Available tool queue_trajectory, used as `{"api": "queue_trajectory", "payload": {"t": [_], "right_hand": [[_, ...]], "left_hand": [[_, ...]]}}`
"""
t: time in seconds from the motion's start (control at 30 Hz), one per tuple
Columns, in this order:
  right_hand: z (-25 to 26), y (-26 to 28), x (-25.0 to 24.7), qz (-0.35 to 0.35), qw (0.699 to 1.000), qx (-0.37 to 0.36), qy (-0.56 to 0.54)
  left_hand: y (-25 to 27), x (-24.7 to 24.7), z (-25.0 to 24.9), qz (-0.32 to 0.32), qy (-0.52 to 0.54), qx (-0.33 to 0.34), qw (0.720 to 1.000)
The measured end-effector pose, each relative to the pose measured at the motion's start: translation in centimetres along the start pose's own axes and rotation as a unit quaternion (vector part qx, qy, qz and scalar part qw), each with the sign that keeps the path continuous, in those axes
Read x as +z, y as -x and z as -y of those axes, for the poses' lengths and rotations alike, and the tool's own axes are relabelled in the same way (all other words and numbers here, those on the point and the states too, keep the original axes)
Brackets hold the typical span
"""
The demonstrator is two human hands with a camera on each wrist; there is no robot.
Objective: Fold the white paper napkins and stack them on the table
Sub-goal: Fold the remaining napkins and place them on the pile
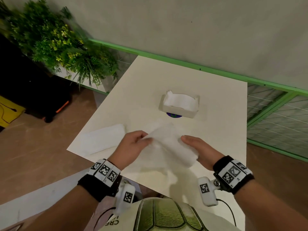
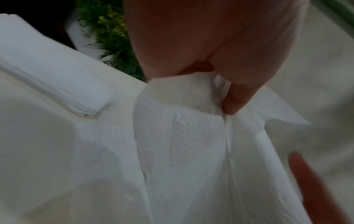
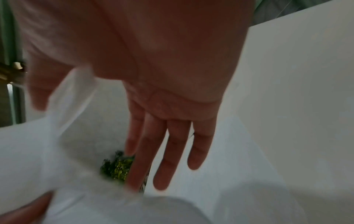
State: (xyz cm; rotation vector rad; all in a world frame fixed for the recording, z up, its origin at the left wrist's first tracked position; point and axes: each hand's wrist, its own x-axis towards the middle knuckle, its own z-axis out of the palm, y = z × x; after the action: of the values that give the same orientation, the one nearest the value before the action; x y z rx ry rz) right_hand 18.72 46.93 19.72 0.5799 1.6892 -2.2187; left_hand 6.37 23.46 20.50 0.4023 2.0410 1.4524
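Note:
A white paper napkin (image 1: 168, 144) hangs in the air between both hands, just above the white table (image 1: 216, 130). My left hand (image 1: 143, 138) pinches its upper edge; the wrist view shows the thumb and a finger (image 2: 233, 101) closed on the embossed napkin (image 2: 182, 144). My right hand (image 1: 188, 140) has its fingers (image 3: 172, 144) straight, and the napkin (image 3: 28, 151) runs blurred through the crook between thumb and palm. A stack of folded napkins (image 1: 103, 139) lies flat at the table's left edge, also seen beside the left hand (image 2: 47, 63).
A white holder (image 1: 179, 111) with several loose napkins (image 1: 180, 101) stands mid-table, over a blue round disc (image 1: 174, 115). Green plants (image 1: 58, 42) stand beyond the left edge. A green mesh railing (image 1: 275, 114) runs along the right side.

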Motion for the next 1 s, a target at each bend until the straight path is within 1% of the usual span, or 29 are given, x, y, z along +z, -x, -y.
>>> {"api": "queue_trajectory", "payload": {"t": [0.07,0.13,0.2,0.3,0.43,0.53,0.67,0.73,0.8,0.9,1.0], "right_hand": [[-0.2,0.1,-0.9,0.025,1.000,0.014,0.011],[-0.5,-0.1,-1.1,0.020,0.999,0.011,0.027],[-0.5,-0.5,-0.8,-0.011,1.000,-0.014,0.023],[0.2,-0.8,-0.4,-0.066,0.996,-0.051,-0.020],[0.9,-1.3,-0.8,-0.117,0.987,-0.069,-0.091],[1.1,-1.4,-0.8,-0.112,0.984,-0.063,-0.123],[1.0,-1.3,-0.7,-0.076,0.990,-0.081,-0.090],[0.8,-1.3,-0.7,-0.068,0.991,-0.097,-0.059],[0.6,-1.3,-0.5,-0.065,0.991,-0.114,-0.038],[0.3,-1.3,-0.3,-0.089,0.986,-0.139,-0.018],[0.1,-1.5,-0.3,-0.128,0.980,-0.152,0.012]], "left_hand": [[-0.1,-0.6,-1.1,-0.029,0.074,-0.031,0.996],[-0.4,-1.0,-1.6,-0.051,0.110,-0.050,0.991],[-0.7,-1.2,-1.9,-0.063,0.115,-0.059,0.990],[-1.0,-1.4,-2.0,-0.080,0.118,-0.069,0.987],[-0.9,-1.5,-1.8,-0.087,0.129,-0.086,0.984],[-1.0,-1.3,-1.6,-0.088,0.122,-0.094,0.984],[-1.4,-1.1,-1.2,-0.125,0.118,-0.107,0.979],[-1.4,-1.1,-1.3,-0.134,0.119,-0.103,0.978],[-1.4,-1.0,-1.5,-0.130,0.120,-0.086,0.980],[-1.3,-0.9,-2.2,-0.119,0.111,-0.050,0.985],[-1.2,-1.2,-2.2,-0.100,0.122,-0.018,0.987]]}}
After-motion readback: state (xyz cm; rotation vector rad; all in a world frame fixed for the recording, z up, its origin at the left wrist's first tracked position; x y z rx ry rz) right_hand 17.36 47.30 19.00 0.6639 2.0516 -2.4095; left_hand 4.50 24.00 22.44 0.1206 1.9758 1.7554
